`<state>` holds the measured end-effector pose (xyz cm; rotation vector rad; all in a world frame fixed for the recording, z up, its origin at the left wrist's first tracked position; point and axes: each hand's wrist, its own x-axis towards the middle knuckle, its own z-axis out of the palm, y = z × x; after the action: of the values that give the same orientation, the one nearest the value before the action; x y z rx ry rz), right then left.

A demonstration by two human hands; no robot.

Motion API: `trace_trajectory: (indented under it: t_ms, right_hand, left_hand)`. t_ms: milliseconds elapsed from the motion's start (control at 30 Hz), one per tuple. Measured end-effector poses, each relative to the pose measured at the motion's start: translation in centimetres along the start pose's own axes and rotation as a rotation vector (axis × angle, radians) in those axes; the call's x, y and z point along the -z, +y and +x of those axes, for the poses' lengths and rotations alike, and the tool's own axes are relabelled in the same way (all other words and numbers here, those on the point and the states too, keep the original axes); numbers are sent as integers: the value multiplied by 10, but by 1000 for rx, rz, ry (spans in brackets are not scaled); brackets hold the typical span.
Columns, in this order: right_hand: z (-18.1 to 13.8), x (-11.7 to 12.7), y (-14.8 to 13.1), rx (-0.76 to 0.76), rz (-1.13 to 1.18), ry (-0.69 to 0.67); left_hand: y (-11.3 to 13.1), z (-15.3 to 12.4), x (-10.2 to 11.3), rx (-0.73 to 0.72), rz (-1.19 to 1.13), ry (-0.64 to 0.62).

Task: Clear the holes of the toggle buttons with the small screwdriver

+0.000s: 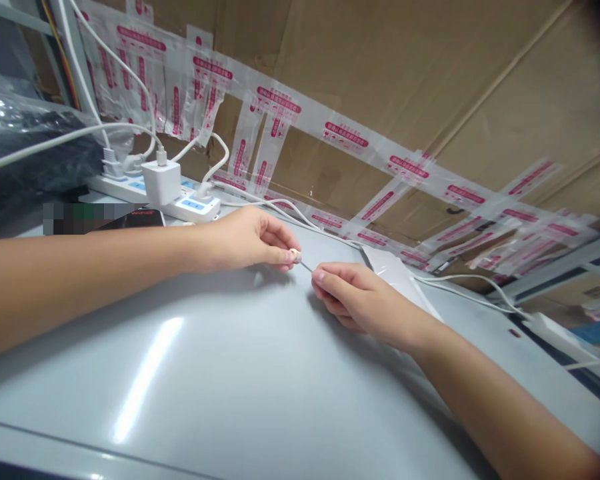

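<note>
Over the middle of the grey tabletop (pixel 220 373), my left hand (pixel 253 239) pinches a small whitish piece (pixel 295 255) between thumb and fingers. Its exact kind is too small to make out. My right hand (pixel 353 293) is closed on a thin grey rod (pixel 306 266). The rod's far end meets the small piece, and its near end disappears inside my right fingers. I cannot tell whether the rod is in the piece or only touching it. Just behind my right hand lies a white sheet or flat box (pixel 393 273).
A white power strip (pixel 195 208) with plugs, cables and a white charger (pixel 161 181) stands at the back left. Beside it sits a dark object (pixel 143 217). A taped cardboard wall (pixel 320 160) closes the back. Another power strip (pixel 570 340) lies at the right edge.
</note>
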<state>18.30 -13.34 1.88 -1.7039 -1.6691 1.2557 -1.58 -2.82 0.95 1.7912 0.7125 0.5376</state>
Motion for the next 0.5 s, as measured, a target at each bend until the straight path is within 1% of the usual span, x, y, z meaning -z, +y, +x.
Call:
trace_trajectory:
  t_ms: [267,500]
  right_hand:
    - [-1,-6,0,12,-261,115]
    - [1,-11,-1,3,-448,192]
  left_hand:
    - [-2,0,-12,-25,160,132]
    - [-5,1,-19,-49,195,179]
